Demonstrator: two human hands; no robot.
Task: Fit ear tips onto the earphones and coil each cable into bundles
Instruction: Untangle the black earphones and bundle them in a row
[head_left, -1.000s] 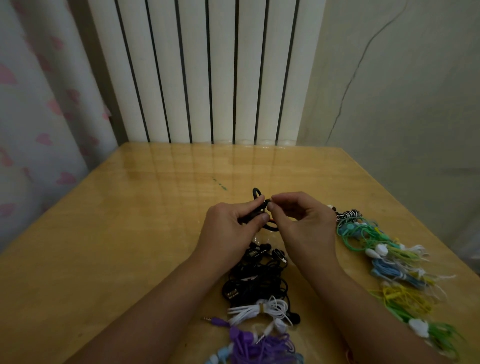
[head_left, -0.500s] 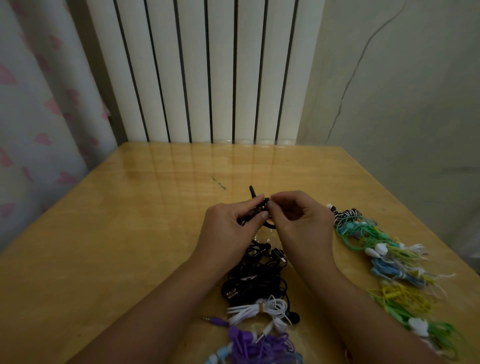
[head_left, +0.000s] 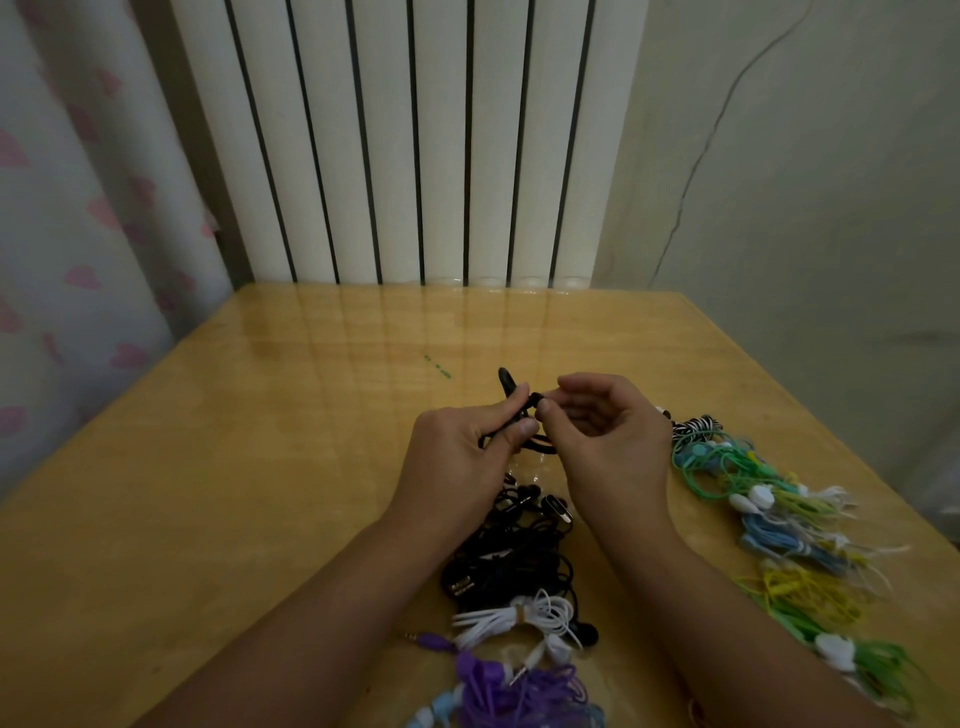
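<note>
On the glossy, yellow wood-grain table (head_left: 260, 493), two bare hands meet near centre. At nine o'clock of that meeting point, the left hand (head_left: 457, 462) curls its fingers and thumb round a black earphone (head_left: 511, 410); its thin, rubbery cable loops up past the fingertips at twelve o'clock and droops in a curve beneath them. At three o'clock, the right hand (head_left: 608, 447) pinches the small black end of that earphone between thumb and forefinger, the other fingers loosely bent; whether an ear tip sits in the pinch is too small to tell.

At six o'clock from the hands lies a black pile (head_left: 514, 556) of tangled, matte cables with shiny metal plugs, the pieces too knotted to count. Just below it rests one white bundle (head_left: 519, 616), flat-corded and tied at its middle. At the bottom edge lie one purple bundle (head_left: 514, 696) with a gilt plug and a pale blue earphone (head_left: 441, 709), partly cut off.

From three to five o'clock runs a row (head_left: 779, 519) of coiled bundles in striped black-white, green, blue and yellow, with rounded white earbuds; their number is unclear.
</note>
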